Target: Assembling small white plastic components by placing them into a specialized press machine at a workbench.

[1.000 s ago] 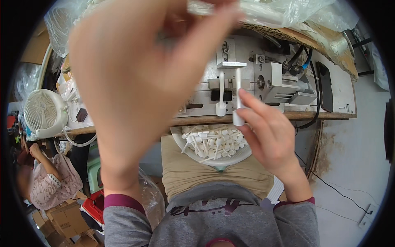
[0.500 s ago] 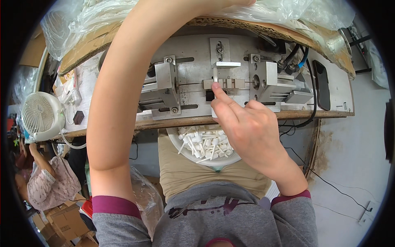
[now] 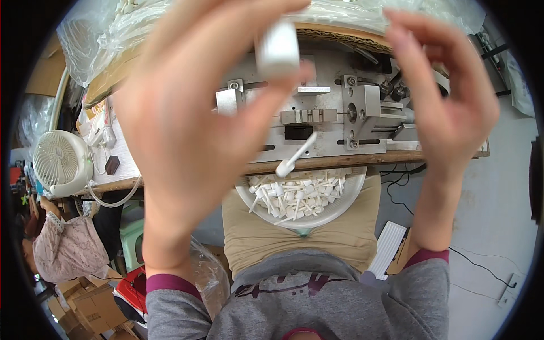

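Observation:
My left hand (image 3: 198,107) is raised close to the camera, blurred, with a white cylindrical piece (image 3: 277,50) between thumb and fingers. My right hand (image 3: 445,90) is up over the right side of the fixture, fingers curved and apart, nothing visible in it. A white stemmed piece with a wider end (image 3: 296,156) shows at the bench's front edge, above the basin, seemingly in the air. Between the hands lies the metal fixture with its slotted block (image 3: 309,116). A white basin (image 3: 354,195) of similar small white pieces rests on my lap.
Clamp blocks (image 3: 362,110) flank the slotted block; my left hand partly covers the left one. Cardboard (image 3: 340,35) and clear plastic sheeting (image 3: 351,17) line the back. A white fan (image 3: 61,161) stands at left. Another person (image 3: 71,243) sits beyond it.
My right index finger has left the slotted block, and that hand rose to the right. My left hand came back from the far side with a white piece. A stemmed piece now shows above the basin.

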A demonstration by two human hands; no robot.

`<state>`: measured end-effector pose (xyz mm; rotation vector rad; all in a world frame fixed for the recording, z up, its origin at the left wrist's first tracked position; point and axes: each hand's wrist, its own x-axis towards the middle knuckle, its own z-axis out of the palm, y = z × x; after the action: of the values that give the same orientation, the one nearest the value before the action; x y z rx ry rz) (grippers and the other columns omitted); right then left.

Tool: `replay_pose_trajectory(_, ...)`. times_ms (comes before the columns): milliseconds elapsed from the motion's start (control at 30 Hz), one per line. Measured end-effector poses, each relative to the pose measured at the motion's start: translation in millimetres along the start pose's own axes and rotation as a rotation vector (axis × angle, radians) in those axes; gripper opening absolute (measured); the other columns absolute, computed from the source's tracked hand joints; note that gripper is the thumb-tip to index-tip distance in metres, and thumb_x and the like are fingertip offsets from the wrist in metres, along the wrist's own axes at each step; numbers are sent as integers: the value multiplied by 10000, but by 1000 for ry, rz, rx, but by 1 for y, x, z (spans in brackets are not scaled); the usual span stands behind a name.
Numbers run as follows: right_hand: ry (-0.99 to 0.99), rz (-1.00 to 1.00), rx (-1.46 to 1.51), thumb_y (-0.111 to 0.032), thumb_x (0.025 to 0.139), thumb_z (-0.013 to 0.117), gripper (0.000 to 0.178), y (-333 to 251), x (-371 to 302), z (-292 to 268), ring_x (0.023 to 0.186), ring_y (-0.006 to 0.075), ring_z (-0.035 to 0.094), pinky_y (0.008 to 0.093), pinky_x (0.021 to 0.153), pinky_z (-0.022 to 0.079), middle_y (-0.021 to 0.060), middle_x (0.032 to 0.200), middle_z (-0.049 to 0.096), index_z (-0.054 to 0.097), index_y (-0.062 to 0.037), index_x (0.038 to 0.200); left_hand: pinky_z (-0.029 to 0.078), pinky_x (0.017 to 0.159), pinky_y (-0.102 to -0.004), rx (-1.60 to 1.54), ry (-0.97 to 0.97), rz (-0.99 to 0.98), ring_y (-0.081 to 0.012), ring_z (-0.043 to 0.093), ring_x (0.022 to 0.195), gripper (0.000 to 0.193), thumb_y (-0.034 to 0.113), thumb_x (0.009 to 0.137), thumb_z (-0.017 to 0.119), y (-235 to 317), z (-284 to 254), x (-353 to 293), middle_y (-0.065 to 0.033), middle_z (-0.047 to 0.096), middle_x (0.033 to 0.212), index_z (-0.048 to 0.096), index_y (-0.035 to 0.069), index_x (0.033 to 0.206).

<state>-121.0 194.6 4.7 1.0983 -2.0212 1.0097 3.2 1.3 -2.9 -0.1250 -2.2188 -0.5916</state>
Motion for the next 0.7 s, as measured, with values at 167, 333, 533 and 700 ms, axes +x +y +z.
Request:
replay_pose_trajectory(167,-9,-286,-148,-157,913,693,204,38,63,39,869,250,676,364,766,524,152,967,728,712,17,1017,546,1031,-404,-185,-284,-112,-291,666,1215,542,62,752,862,19,7,-56,-180,640,1394,720,67,1275)
replay_pose_trajectory(333,-508,159,-270,-220,897,720,251,40,81,48,942,325,695,407,860,536,207,979,740,755,11,990,523,904,-393,-97,-237,-122,-272,673,1078,488,-11,761,792,20,21,-98,-172,649,1329,719,4,1243)
replay_pose_trajectory(533,-526,170,-16,-180,851,755,194,51,81,53,773,224,670,345,710,525,156,859,730,752,13,879,528,840,-373,60,-113,12,-265,684,1010,446,-15,731,710,14,50,-109,-170,683,1279,729,-40,1176)
replay_pose_trajectory(700,-430,154,80,-146,827,766,165,55,69,50,683,159,616,308,619,491,107,774,700,722,12,824,502,840,-350,98,-150,-10,-218,685,940,366,-5,737,730,14,66,-111,-104,691,1341,755,27,1101)
